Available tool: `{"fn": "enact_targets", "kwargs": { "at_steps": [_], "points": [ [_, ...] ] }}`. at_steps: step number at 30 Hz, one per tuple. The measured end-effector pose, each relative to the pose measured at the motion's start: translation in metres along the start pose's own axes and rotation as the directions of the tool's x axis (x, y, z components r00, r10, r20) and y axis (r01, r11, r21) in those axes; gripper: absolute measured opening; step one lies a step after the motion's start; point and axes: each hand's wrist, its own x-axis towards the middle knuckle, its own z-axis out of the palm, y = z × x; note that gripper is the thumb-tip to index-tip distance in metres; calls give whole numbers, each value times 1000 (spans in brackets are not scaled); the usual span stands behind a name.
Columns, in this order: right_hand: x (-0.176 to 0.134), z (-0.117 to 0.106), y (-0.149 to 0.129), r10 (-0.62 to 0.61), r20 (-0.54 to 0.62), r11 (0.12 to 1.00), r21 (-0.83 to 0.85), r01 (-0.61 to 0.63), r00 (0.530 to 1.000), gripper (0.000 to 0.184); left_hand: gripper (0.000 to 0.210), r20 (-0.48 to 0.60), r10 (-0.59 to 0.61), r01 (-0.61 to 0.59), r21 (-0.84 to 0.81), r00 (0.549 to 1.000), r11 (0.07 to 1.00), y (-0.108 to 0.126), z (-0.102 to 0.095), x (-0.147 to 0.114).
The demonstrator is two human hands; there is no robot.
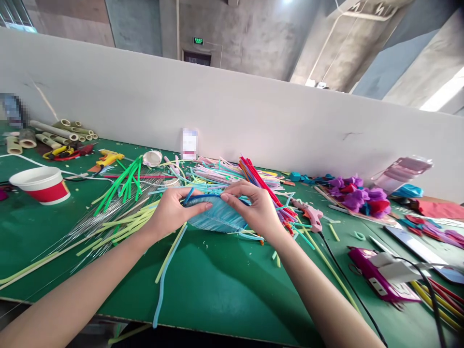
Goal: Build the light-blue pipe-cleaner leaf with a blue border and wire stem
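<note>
Both hands hold a light-blue, leaf-shaped piece (217, 215) of fuzzy pipe cleaners just above the table. A dark blue pipe cleaner (203, 197) runs along its upper edge, and a short end of it sticks up by my left hand (172, 210). That hand pinches the left end of the piece between thumb and fingers. My right hand (252, 205) is closed in a pinch on the upper edge, right of the middle. Under my left wrist, a light-blue pipe cleaner (165, 280) hangs over the table's front edge.
Piles of pipe cleaners (221, 171) and thin wires (94, 227) lie around the hands on the green table (217, 290). A pink glue gun (310, 215) with a cord and a magenta power strip (380, 275) are at right. A paper cup (41, 183) stands left.
</note>
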Motion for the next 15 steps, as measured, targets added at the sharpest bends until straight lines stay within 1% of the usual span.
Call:
{"fn": "enact_targets", "kwargs": {
  "at_steps": [2, 4, 7, 11, 15],
  "points": [
    [-1, 3, 3, -3, -36, 999, 49, 5, 999, 22, 35, -6, -25, 24, -26, 1000, 999, 0, 0, 1],
    [-3, 4, 4, -6, -48, 997, 77, 10, 999, 25, 36, -12, -39, 39, -39, 999, 998, 1, 0, 1],
    [-5, 4, 4, 14, -31, 995, 101, -10, 999, 36, 38, -21, -59, 58, -48, 998, 997, 2, 0, 1],
    [-6, 2, 4, 81, -19, 985, 155, -77, 997, 48, 38, -9, -61, 61, -56, 998, 997, 3, -1, 1],
    [-6, 1, 6, 152, -38, 968, 207, -141, 988, 46, 38, -6, -55, 54, -37, 998, 998, 3, -2, 0]
  ]
}}
